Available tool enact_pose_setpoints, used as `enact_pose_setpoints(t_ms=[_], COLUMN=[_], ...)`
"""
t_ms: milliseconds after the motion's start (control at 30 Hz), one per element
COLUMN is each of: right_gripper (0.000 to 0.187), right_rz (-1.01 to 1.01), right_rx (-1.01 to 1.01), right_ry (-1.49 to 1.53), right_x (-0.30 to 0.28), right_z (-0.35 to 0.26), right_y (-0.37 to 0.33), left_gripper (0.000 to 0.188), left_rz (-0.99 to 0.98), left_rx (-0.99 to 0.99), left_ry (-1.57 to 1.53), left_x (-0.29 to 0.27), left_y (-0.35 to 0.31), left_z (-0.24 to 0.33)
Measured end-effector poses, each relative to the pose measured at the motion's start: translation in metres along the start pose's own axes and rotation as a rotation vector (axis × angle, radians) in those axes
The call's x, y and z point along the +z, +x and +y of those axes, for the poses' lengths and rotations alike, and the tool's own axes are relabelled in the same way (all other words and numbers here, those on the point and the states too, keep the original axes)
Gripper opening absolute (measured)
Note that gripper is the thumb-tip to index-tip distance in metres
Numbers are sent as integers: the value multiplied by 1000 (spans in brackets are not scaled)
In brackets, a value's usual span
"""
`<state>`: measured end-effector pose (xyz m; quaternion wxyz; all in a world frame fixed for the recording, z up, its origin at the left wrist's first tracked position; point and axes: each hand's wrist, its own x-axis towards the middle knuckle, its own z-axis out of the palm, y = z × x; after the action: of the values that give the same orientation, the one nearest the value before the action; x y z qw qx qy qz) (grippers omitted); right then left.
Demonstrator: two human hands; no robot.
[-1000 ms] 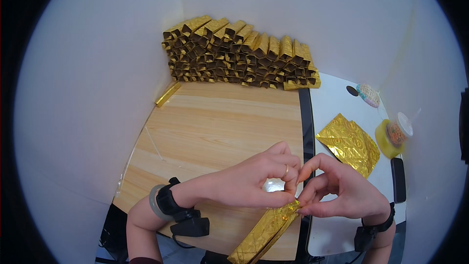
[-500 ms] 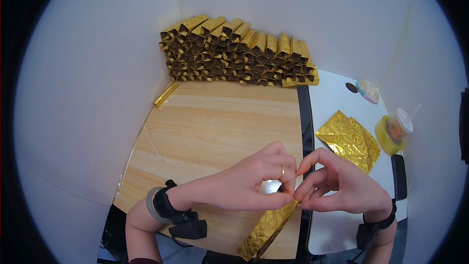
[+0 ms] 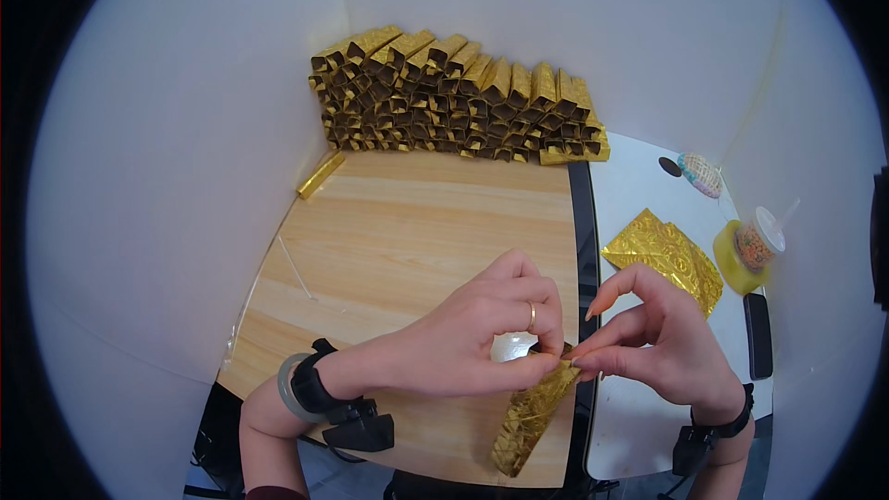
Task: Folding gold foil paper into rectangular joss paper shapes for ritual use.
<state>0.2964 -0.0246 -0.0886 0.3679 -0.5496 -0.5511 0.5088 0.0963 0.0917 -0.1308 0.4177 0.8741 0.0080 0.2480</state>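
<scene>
A gold foil paper tube hangs slanted between my hands over the front right of the wooden table, its upper end at my fingers. My left hand, with a ring on one finger, pinches that end between thumb and forefinger. From the other side, the thumb and a finger of my right hand pinch the tube's upper corner, while its forefinger is lifted away. Gold foil sheets lie on the white surface beyond my right hand. The tube's far side is hidden.
Many gold tubes are stacked along the back wall. One gold stick-like piece lies at the left edge. A cup of colourful beads rests on a yellow container; a black phone-like slab and a knitted item are at right.
The tube has swung to the right at its lower end and turned, standing steeper. My right forefinger has lifted and spread away from the thumb. My left hand still pinches the end.
</scene>
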Motion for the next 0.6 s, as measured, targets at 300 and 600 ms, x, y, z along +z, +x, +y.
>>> enact_pose_setpoints(t_ms=[300,600], right_gripper=[25,11], right_rz=[40,-76], right_rx=[-223,-374], right_ry=[-161,-235], right_x=[-3,-13], right_z=[3,8], right_y=[2,10], left_gripper=[6,3], left_rz=[96,108], left_rx=[12,-37], left_ry=[18,-93], left_x=[2,0], left_y=[1,0], left_z=[0,2])
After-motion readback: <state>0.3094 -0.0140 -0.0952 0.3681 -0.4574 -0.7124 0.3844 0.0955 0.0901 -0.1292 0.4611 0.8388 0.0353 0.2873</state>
